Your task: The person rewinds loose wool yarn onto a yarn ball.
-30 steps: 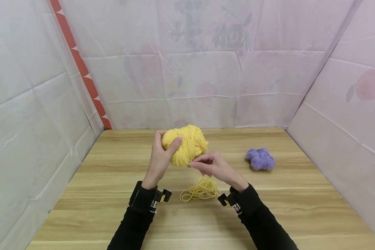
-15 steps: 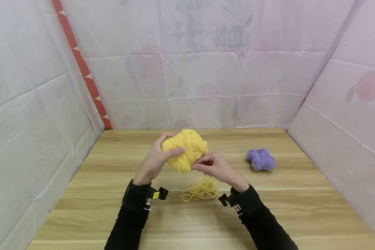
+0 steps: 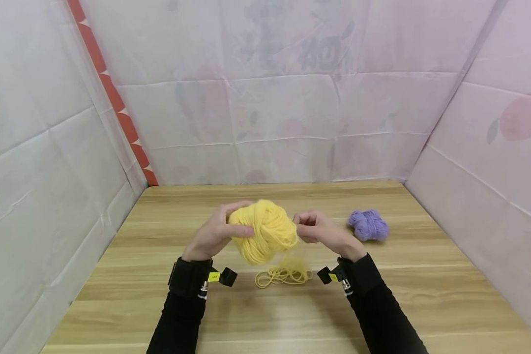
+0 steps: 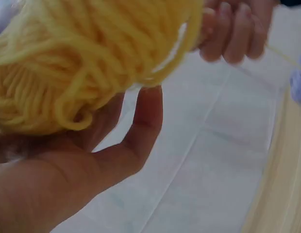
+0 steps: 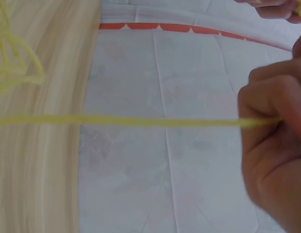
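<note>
My left hand (image 3: 214, 231) grips a ball of yellow yarn (image 3: 265, 231) above the table, its thumb across the near side. To the right of the ball, my right hand (image 3: 320, 230) has curled fingers pinching a yellow yarn strand (image 5: 165, 121). That strand runs taut out of the fist in the right wrist view. Loose loops of yellow yarn (image 3: 283, 276) lie on the table below the ball. The left wrist view shows the wound yarn (image 4: 116, 43) close up, with fingers behind it and the right hand (image 4: 235, 34) beyond.
A small purple yarn skein (image 3: 368, 225) lies on the wooden table (image 3: 425, 295) at the right. Pale printed sheets (image 3: 283, 108) stand as walls behind and at both sides. A red strip (image 3: 115, 98) runs down the left back corner.
The left hand lowers and turns the yellow ball toward me. The right hand, earlier at the ball's lower edge, has moved away to the right with the strand.
</note>
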Available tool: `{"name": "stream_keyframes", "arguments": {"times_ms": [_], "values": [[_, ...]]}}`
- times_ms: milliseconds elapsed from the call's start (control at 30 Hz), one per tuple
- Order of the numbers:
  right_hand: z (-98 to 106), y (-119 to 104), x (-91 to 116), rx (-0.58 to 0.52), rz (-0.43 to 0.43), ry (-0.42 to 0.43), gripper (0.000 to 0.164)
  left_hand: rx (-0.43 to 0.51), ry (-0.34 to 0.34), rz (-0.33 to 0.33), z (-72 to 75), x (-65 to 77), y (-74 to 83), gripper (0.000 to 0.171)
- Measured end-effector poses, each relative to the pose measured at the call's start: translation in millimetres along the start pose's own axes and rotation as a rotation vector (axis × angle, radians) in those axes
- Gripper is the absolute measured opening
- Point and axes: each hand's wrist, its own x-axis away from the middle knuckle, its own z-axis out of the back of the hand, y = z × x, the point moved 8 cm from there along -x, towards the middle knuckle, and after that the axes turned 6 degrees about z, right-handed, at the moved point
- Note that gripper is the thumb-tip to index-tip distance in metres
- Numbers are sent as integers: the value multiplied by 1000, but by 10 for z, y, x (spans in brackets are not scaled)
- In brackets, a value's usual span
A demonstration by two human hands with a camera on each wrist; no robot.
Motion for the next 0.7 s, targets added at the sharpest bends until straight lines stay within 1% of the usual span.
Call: {"name": "stream_keyframes", "arguments": {"times_ms": [100,167,200,267,400,533,633,700], "values": [[54,2,7,12,-40,78,32,-179,48,95,-12,-18,-75,52],[81,-5,4,25,-45,127,35,-293,71,137,-25,-42,-114,51],[84,-11,2,23,-43,143,35,-340,80,146,-32,-54,-125,51],[85,-40,-10,21,-25,165,32,-418,104,141,-32,-76,-130,50],[66,-119,-13,6,18,202,23,-541,175,96,-9,-109,-120,49],[22,-204,1,22,47,223,27,-628,274,58,30,-132,-98,48],[-18,-254,7,43,66,221,30,-641,375,49,83,-136,-79,45],[-49,-289,7,57,85,213,30,-628,452,50,128,-128,-66,44]]}}
